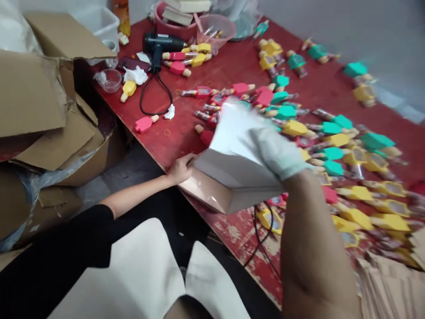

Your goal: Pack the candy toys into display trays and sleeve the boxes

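Note:
An open cardboard box (pixel 252 170), pale with a white flap raised, is tilted over the near edge of the red table. At its left corner my left hand (pixel 181 169) is bare and closed on the rim. My right hand (pixel 279 150), in a whitish glove, lies against the box's upper right side by the flap. Motion smears its fingers, so their grip is unclear. Around and behind the box lie many small toy-like pieces in pink (pixel 241 88), teal (pixel 334 153) and yellow (pixel 294 127), each with a beige end and a clear tube.
A black heat gun (pixel 162 44) with a looped cord stands at the table's back left, beside a pink basket (pixel 217 29). Large cardboard cartons (pixel 29 93) crowd the left side. Flat brown cardboard pieces (pixel 392 288) are stacked at lower right. Another cord (pixel 262 237) hangs over the table edge.

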`<state>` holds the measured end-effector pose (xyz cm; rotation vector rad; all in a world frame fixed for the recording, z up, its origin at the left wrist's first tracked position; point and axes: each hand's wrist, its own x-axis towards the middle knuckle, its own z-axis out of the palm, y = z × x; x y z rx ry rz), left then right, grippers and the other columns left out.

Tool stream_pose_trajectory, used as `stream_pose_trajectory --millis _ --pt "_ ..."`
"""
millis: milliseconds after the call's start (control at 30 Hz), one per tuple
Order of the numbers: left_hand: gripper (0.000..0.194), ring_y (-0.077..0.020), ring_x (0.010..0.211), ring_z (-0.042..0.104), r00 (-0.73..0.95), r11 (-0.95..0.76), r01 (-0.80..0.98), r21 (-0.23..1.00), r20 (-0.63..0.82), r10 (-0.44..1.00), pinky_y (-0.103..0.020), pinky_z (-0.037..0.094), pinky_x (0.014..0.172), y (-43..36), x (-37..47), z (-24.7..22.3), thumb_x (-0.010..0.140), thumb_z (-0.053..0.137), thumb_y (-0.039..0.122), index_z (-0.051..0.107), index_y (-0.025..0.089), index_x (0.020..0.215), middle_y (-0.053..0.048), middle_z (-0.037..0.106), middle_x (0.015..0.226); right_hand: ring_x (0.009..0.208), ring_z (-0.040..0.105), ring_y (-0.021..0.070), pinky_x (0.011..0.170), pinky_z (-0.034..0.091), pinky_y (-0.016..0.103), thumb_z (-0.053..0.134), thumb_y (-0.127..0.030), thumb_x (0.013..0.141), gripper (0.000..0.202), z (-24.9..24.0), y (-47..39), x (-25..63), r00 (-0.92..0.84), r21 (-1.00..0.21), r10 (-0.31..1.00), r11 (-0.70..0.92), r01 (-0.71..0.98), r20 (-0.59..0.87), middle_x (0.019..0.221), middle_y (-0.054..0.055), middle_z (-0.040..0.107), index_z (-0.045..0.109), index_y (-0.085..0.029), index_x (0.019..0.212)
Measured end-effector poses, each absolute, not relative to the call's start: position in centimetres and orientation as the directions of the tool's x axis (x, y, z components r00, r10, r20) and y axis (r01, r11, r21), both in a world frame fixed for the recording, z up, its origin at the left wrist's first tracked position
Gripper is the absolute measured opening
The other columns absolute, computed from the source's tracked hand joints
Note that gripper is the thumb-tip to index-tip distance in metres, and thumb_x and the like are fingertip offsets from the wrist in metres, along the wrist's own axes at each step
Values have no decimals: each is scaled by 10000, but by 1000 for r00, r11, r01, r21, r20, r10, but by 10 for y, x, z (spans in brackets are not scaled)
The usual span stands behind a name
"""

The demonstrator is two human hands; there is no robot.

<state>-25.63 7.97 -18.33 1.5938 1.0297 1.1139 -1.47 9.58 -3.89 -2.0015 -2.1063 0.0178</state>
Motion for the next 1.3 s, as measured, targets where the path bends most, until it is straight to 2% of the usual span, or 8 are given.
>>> stream_pose_trajectory --millis 67,200,367,467,767,1067,1200,1300 --pt "197 -202 906 700 167 -233 134 963 210 963 -309 559 877 75 -292 -178 910 622 288 675 137 1024 -80 734 956 1066 659 134 931 515 278 309 -486 1066 548 -41 124 -19 -103 -318 993 117 941 62 1203 123 705 744 -173 1179" --pt "423 -208 892 700 -43 -159 174 972 168 985 -290 558 827 80 -377 -159 931 617 544 685 142 1041 -83 739 954 1178 592 151 1023 470 292 146 -339 1070 607 -61 164 -31 -1 -358 990 50 932 138 1327 213 618 567 -44 1392" --pt "638 -220 997 699 -317 -169 208 963 230 920 -293 561 906 111 -441 -133 919 486 743 700 152 1032 -85 743 994 1107 562 281 930 489 399 676 -519 866 564 -121 181 -76 -32 -161 994 16 987 -101 1271 193 586 607 -147 1284" --pt "712 -218 983 706 -324 -171 177 969 221 920 -327 563 938 128 -436 -129 910 408 803 692 156 993 -89 736 979 1175 496 335 936 461 440 631 -515 892 585 -143 171 -86 4 -19 984 -8 1000 -177 1319 225 498 523 -144 1332" --pt "733 -210 927 707 -175 -205 128 970 225 958 -331 575 898 139 -345 -163 854 435 856 669 161 874 -100 735 916 1180 526 371 936 442 476 368 -280 966 488 -141 143 -54 27 -85 975 -47 995 -221 1308 323 506 511 -27 1358" --pt "780 -208 943 698 -321 -240 152 959 277 906 -327 556 924 126 -355 -165 814 480 873 676 129 940 -103 733 948 1043 616 223 957 482 322 526 -432 950 447 -123 169 -7 255 -500 967 -212 840 18 1196 157 658 534 -145 1293" --pt "785 -220 969 696 -284 -251 179 951 295 912 -342 554 942 127 -324 -171 823 458 877 678 132 939 -109 733 960 1158 567 193 1043 466 338 351 -432 995 496 -104 131 60 504 -703 836 -223 675 218 1337 166 567 422 -129 1380" --pt "778 -235 977 691 -255 -256 191 948 299 919 -359 539 976 122 -304 -177 801 468 895 664 145 861 -108 721 919 1110 586 193 1026 483 355 476 -454 913 484 -97 77 117 670 -878 659 -29 477 342 1255 151 594 488 -139 1280"
